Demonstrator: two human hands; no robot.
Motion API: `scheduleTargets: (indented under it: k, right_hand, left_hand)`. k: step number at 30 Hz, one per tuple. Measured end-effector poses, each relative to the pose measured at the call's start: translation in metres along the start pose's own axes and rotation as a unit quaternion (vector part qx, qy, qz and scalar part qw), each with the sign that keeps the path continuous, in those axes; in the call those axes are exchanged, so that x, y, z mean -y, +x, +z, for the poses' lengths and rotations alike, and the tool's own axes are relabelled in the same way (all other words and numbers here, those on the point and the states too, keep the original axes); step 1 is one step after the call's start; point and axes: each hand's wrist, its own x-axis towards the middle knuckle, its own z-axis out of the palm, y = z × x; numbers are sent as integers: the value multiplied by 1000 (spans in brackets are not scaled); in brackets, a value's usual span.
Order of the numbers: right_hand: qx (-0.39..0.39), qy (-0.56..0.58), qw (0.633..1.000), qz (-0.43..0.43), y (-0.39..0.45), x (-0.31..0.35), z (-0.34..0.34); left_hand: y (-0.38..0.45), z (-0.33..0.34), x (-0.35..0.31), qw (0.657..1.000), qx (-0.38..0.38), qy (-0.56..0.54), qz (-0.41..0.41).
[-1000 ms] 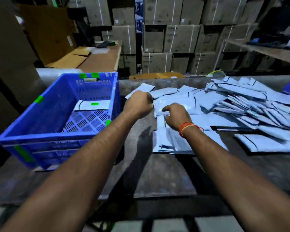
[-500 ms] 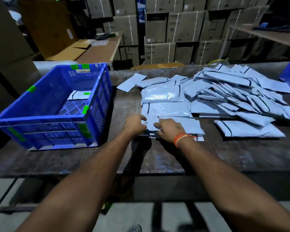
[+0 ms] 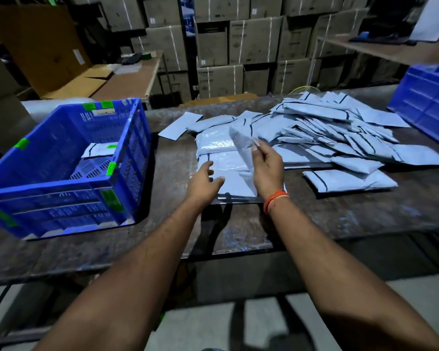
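Dark surface (image 3: 340,216) bearing a blue crate (image 3: 48,193) at left, the bag inside half hidden by its wall, and a second crate (image 3: 423,105) cut off at the right edge; a heap of grey mailer bags (image 3: 340,138) lies between them. Over the near stack (image 3: 236,184), the right-hand grip (image 3: 268,171) pinches one blurred bag (image 3: 241,143) held clear of the rest. The left-hand grip (image 3: 204,179) is spread and relaxed at the stack's left edge, contact unclear.

Head-worn camera (wide-angle), facing forward and down, close above table (image 3: 340,219), cartons (image 3: 254,41) beyond
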Motion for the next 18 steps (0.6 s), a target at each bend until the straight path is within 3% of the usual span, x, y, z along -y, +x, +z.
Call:
scheduleTargets:
  k: [5, 12, 15, 18]
  right_hand:
    - [-161, 242, 950, 113, -1, 20, -1]
    - [-162, 423, 860, 234, -37, 23, -10]
    - [-182, 398, 855, 278, -65, 8, -10]
    - [-190, 237, 904, 300, -99, -15, -12]
  left_hand:
    - [-12, -9, 6, 998, 9, -59, -22]
    - [-46, -12, 18, 966, 52, -225, -117]
    - [-55, -9, 42, 947, 31, -306, -93]
    - [-63, -13, 69, 965, 8, -256, -46]
